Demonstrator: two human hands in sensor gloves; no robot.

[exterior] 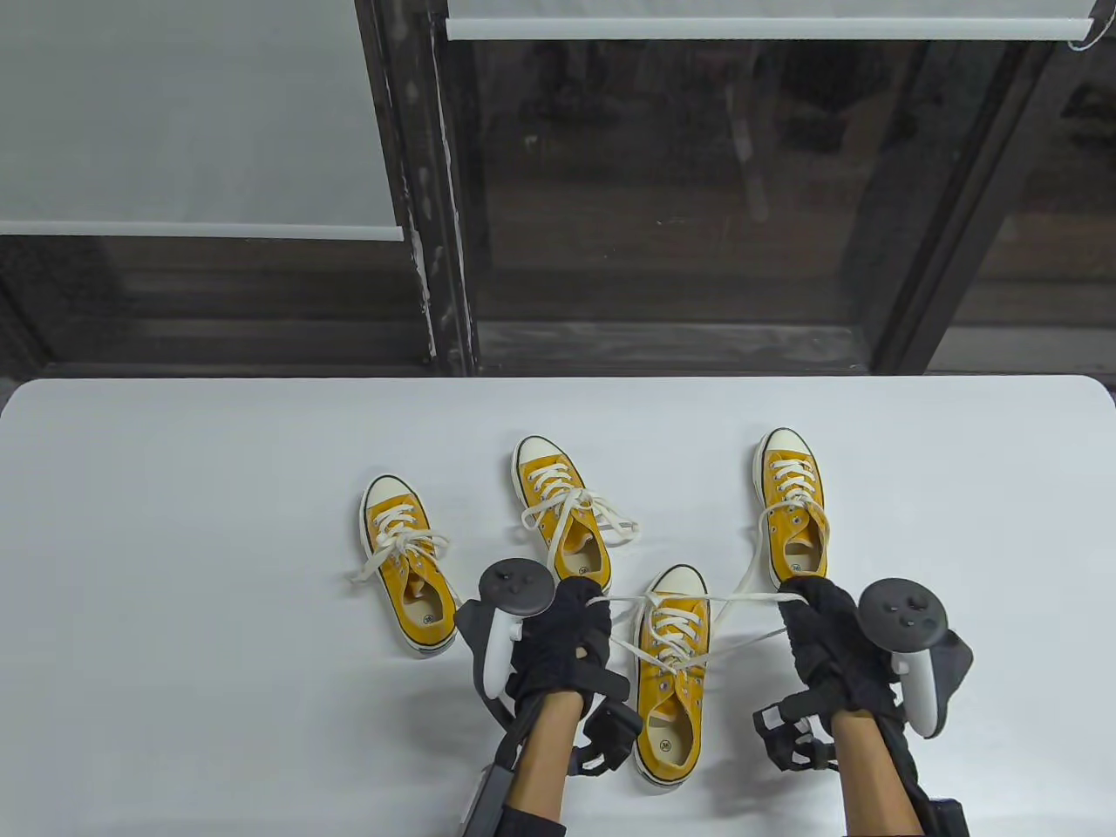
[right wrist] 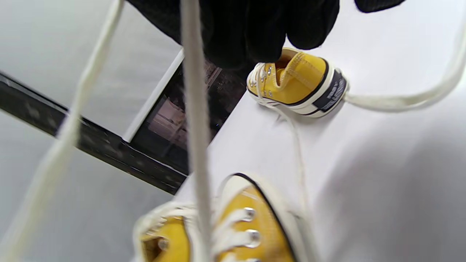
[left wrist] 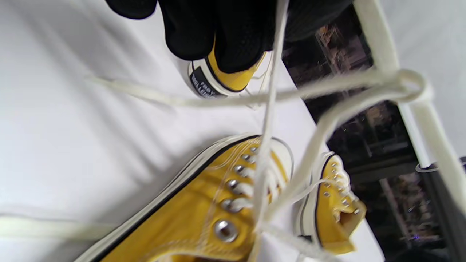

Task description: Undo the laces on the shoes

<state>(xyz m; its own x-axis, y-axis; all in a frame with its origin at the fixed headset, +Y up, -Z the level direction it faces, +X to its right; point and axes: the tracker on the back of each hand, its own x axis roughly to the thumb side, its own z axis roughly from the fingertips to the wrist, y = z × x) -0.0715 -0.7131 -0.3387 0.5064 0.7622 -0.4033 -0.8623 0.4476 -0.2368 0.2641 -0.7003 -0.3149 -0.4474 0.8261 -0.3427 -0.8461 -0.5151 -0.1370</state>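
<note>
**Near shoe: lace pulled out to both sides**

Near shoe (exterior: 670,671), yellow canvas, white toe cap pointing away from the person, sits on the table (exterior: 174,523) between the two hands. Its white lace (exterior: 697,599) is stretched taut across above the toe, from one hand to the other; a second strand runs from the eyelets out to the right. Left hand (exterior: 562,636): fingers (left wrist: 240,40) curled, pinching the left end of the lace. Right hand (exterior: 824,641): fingers (right wrist: 255,32) curled round the right end of the lace. In the left wrist view a small knot (left wrist: 411,85) sits in the raised lace.

Three more yellow shoes farther back: far-left shoe (exterior: 405,562) and middle shoe (exterior: 562,514) with bows tied; far-right shoe (exterior: 792,510) with a loose lace trailing toward the right hand.
</note>
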